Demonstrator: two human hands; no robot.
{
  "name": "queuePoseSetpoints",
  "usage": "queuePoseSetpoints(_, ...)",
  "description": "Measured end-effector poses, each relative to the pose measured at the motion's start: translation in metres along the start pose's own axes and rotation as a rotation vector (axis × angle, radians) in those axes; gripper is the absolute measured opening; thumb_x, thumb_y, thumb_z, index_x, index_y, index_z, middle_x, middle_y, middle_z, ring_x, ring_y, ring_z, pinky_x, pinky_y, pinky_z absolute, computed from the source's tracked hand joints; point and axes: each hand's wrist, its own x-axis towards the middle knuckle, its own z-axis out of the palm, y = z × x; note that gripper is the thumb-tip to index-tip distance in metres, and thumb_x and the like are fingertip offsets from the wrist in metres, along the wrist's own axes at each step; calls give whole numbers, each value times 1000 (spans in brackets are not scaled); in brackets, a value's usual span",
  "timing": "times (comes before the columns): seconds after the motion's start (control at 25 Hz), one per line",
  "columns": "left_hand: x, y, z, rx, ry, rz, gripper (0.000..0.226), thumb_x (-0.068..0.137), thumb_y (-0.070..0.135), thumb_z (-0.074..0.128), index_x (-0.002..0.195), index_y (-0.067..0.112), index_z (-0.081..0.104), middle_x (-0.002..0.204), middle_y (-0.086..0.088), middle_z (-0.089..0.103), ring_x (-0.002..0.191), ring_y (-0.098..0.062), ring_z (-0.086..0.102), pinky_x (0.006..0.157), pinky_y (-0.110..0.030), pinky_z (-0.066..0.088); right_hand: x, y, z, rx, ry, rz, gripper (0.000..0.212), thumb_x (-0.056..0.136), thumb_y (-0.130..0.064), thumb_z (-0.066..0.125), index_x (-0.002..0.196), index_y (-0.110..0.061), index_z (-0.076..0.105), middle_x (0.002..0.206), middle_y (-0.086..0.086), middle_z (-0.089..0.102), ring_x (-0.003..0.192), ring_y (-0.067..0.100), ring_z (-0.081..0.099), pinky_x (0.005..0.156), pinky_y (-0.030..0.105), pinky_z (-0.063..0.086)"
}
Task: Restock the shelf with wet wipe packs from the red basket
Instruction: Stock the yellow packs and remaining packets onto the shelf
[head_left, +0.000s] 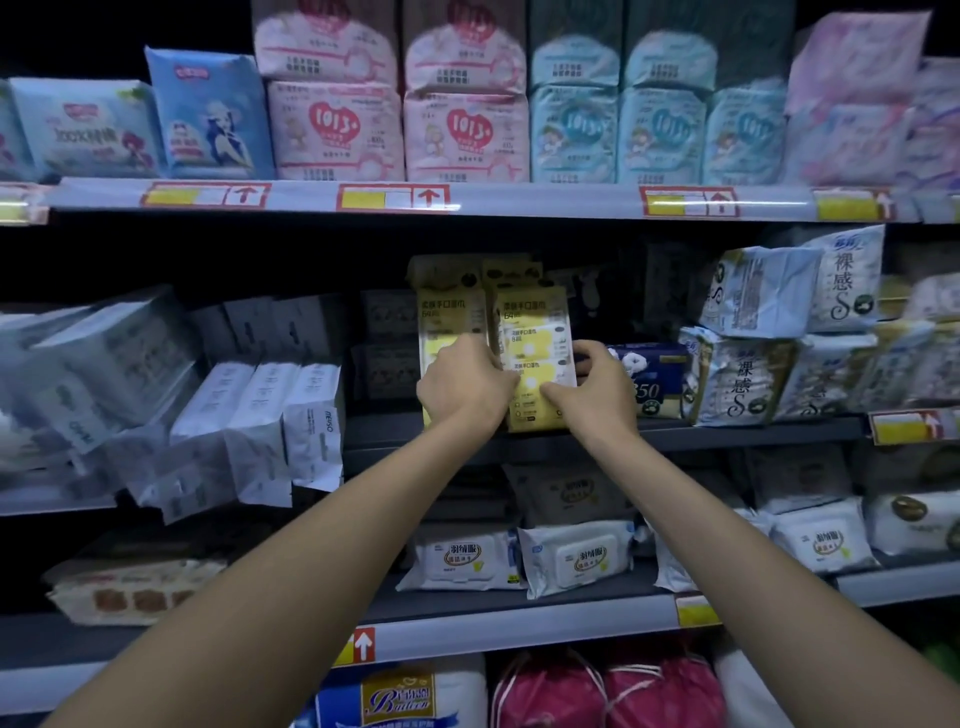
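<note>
- While both bare arms reach up and away from the viewer, the left hand (465, 382) and right hand (602, 387) meet at a tall yellow plastic wet wipe pack (537, 332).
- This pack stands upright near the front edge of the dark grey metal middle shelf (395, 439), roughly at the centre of the scene.
- Left hand: fingers curled against the pack's left edge, gripping it.
- Right hand: fingers wrapped round the right edge, thumb laid across the lower front, also gripping.
- A second yellow pack (449, 317) of the same kind stands just to the left, touching the held one; more yellow packs sit farther back behind them.
- Just to the right lies a dark blue and yellow tissue pack (657, 379).
- Farther left on the same level, a row of white plastic packs (311, 415) leans forward.
- One shelf down, two white lidded wipe packs (462, 558) lie flat side by side.
- On the top shelf, pink soft packs (337, 130) stand left of pale blue soft packs (574, 132).
- Red-and-yellow price tags (392, 197) line the top shelf's front rail.
</note>
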Motion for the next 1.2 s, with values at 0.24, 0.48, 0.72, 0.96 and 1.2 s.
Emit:
queuePoseSetpoints(0.24,-28,-28,-44,-85,-188,90,13,90,18,71,86,30,76,82,13,72,79,-12,70,68,-36,61,-22,-21,-21,-70,-18,44,56,87,-14,78,139,-20,58,125,3,64,90,17,62,72,35,53)
queuePoseSetpoints(0.48,-72,-65,-110,-279,-160,205,12,87,36,72,99,36,73,86,15,73,84,-1,69,79,-41,63,-67,-73,-13,-109,-76,-67,63,91,-37,77,148,-26,51,147,6,50,120,24,57,84,32,44)
queuePoseSetpoints(0.72,-100,-145,-203,-57,-34,209,51,85,69,59,128,41,60,117,16,67,105,-5,64,87,-39,59,-129,-159,44,45,-289,-227,76,91,-47,76,155,-30,40,159,1,39,141,23,44,101,33,41)
queuePoseSetpoints(0.96,-109,-230,-296,335,50,182,80,88,77,57,156,38,41,155,9,49,133,-18,55,95,-38,53,-177,-217,100,41,-449,-309,90,88,-49,78,161,-27,30,162,3,33,147,24,38,112,38,38)
queuePoseSetpoints(1.2,-105,-314,-364,454,131,47,95,75,84,45,158,38,39,160,6,44,143,-18,47,102,-42,50,-242,-265,163,75,-532,-441,86,86,-46,80,158,-28,36,155,-5,40,142,16,42,104,27,39)
